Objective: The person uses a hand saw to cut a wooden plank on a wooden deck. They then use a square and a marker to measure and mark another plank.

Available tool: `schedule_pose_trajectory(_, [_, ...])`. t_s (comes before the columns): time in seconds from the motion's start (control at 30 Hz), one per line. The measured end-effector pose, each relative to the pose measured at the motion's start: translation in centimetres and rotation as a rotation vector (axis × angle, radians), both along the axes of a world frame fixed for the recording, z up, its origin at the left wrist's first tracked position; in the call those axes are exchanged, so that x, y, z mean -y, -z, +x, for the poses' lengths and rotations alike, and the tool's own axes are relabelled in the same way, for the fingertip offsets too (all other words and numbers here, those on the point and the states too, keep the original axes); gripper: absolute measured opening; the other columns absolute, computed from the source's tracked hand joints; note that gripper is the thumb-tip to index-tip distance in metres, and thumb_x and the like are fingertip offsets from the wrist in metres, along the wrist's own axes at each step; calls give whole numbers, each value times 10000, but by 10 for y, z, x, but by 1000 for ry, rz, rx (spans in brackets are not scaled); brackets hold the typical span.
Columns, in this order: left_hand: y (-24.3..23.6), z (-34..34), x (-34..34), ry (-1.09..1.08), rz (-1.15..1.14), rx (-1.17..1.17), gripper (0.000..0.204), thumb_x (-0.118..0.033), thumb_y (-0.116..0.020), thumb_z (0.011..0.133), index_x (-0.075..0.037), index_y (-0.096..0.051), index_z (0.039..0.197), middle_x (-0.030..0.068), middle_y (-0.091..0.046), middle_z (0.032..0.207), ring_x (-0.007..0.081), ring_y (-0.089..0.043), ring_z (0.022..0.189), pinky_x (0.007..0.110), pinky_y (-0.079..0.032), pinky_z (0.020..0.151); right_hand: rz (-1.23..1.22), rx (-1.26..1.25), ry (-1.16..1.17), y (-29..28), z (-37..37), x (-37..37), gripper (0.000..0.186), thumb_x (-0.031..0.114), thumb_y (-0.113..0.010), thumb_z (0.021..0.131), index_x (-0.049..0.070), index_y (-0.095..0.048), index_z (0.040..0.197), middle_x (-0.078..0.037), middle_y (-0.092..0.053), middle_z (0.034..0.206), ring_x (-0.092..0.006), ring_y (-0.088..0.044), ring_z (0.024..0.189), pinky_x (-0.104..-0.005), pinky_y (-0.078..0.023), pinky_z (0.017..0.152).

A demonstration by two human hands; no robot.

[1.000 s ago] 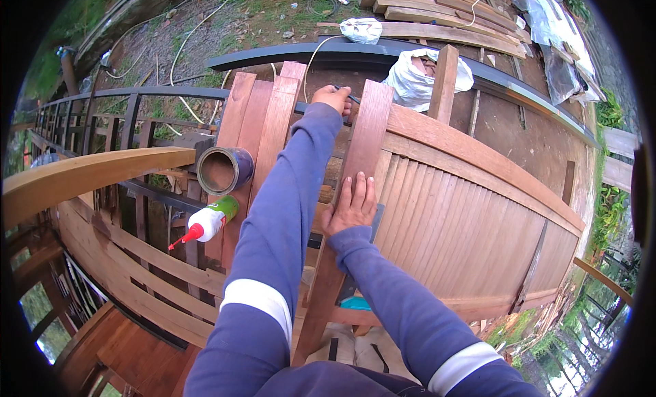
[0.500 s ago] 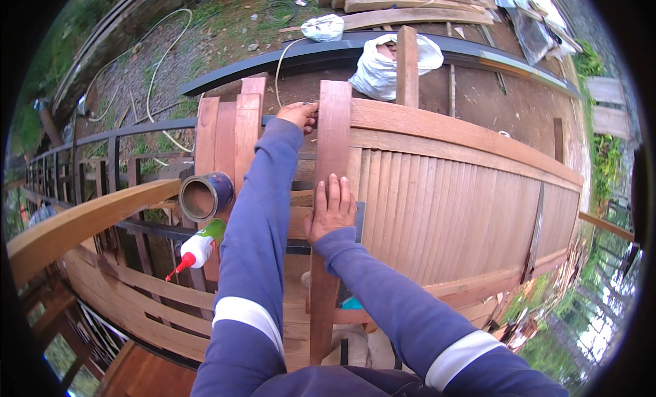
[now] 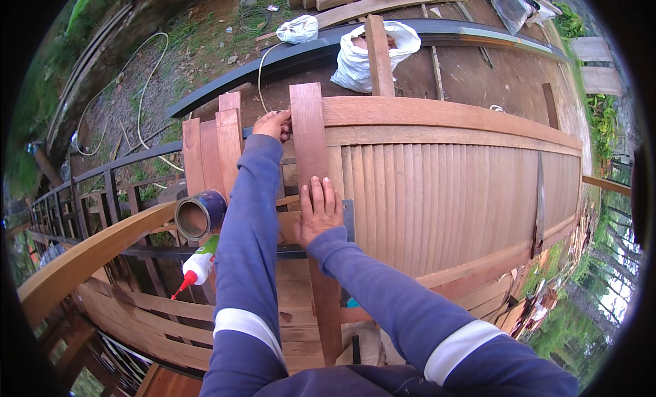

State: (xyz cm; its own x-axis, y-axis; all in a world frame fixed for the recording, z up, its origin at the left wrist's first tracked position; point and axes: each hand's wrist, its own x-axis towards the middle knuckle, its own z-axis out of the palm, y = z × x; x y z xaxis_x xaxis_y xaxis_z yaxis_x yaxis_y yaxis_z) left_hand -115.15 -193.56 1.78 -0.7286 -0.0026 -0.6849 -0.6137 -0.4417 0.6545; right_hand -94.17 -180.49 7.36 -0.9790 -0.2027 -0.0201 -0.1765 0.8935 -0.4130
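Observation:
A reddish wooden board [image 3: 307, 134] lies lengthwise in front of me, across the left end of a slatted wooden panel [image 3: 437, 199]. My right hand [image 3: 320, 209] rests on it with the fingers stretched out and the palm down. Farther off, my left hand [image 3: 273, 126] is at the board's left edge near its far end, with thumb and fingers drawn together. What those fingers pinch, if anything, is too small to make out. Left of my left forearm are an open tin can [image 3: 199, 214] and a white glue bottle [image 3: 198, 266] with a red nozzle, lying tilted.
Several short boards [image 3: 212, 147] stand beside the can. A wooden beam [image 3: 96, 253] and black metal framing [image 3: 111, 188] are on the left. Beyond the panel are an upright post [image 3: 378, 55], a white sack [image 3: 352, 62], a dark metal beam [image 3: 239, 83] and stacked planks [image 3: 383, 7].
The view has turned a little, so most of the scene sits farther left in the picture. Both hands keep their places at the board, the left pinched and the right flat.

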Motion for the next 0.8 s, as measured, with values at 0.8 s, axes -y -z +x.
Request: schedule_pose_trajectory(0.8, [23,14,1,-118,89,-79,106,-129,-674,919,-87,-595,975,5,-648,810,103,-586,665,258,-488,591,-48,-34,6,3,0,-6,756,263,-680,727,18,-439,1401,-198,-293,1525,-382,-231,1429,-542,-229,1156])
